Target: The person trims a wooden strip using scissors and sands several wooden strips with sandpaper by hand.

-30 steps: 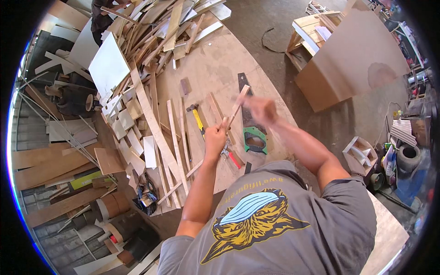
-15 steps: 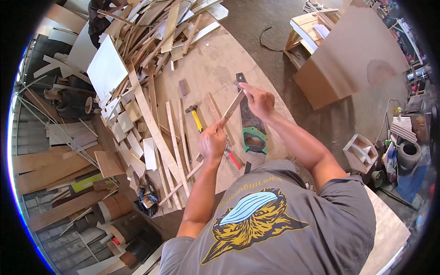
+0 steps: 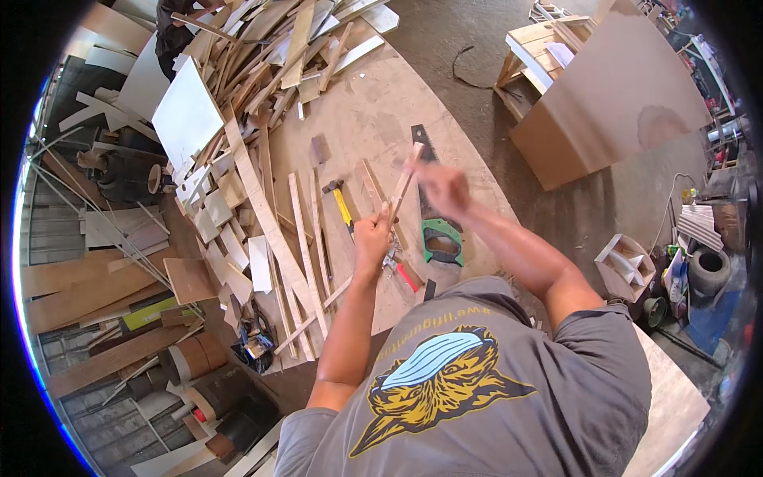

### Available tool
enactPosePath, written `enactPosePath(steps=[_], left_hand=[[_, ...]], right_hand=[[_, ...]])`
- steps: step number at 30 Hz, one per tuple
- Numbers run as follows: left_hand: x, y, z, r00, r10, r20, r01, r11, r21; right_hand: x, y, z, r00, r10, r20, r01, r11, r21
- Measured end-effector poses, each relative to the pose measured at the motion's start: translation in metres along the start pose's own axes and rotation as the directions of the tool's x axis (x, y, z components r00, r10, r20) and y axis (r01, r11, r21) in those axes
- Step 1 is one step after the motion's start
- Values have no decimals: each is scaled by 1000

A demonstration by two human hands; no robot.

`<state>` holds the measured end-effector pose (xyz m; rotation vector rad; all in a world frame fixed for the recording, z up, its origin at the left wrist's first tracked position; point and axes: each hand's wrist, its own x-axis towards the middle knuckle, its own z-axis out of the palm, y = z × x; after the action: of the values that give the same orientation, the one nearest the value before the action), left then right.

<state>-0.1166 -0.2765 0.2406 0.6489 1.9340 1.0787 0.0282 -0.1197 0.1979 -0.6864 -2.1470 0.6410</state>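
Observation:
My left hand point(image 3: 371, 241) is wrapped round the lower end of a short, narrow wooden strip point(image 3: 407, 176), which slants up and away over the bench. My right hand point(image 3: 447, 191) is beside the strip's upper part, smeared by motion, so its fingers and anything in them cannot be made out. Under that hand lies a handsaw point(image 3: 443, 253) with a green and black handle. A hammer point(image 3: 342, 205) with a yellow handle rests left of the strip. Close below my left hand is a red-handled tool point(image 3: 407, 277), partly hidden.
Scrap wood point(image 3: 262, 63) is heaped on the bench point(image 3: 358, 103) at the far left, with long strips point(image 3: 302, 238) nearer me. A small block point(image 3: 319, 149) lies mid-bench. Another person point(image 3: 173, 36) stands beyond the heap. A brown panel point(image 3: 612, 103) leans at the right.
My right hand has come away from the strip's upper end, moving slightly down and toward me. My left hand keeps its hold, and the strip stays nearly in place.

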Motion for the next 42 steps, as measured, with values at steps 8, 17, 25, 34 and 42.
enactPosePath(steps=[8, 17, 25, 34, 42], left_hand=[[-2, -2, -1, 996, -73, 51, 76, 995, -68], [-5, -22, -8, 990, 51, 128, -59, 996, 62], [-7, -26, 0, 967, 154, 205, -114, 975, -192], [-2, -14, 8, 915, 393, 92, -386, 919, -83], [0, -26, -3, 895, 428, 129, -428, 903, -27]], right_hand=[[8, -10, -25, 994, -102, 29, 102, 995, 3], [26, -29, -44, 696, 512, 503, -570, -30, 821], [30, -63, -45, 780, 367, 507, -588, 152, 795], [37, -65, -65, 896, 290, 337, -443, 517, 733], [48, -40, -80, 987, 150, 64, -162, 872, 461]])
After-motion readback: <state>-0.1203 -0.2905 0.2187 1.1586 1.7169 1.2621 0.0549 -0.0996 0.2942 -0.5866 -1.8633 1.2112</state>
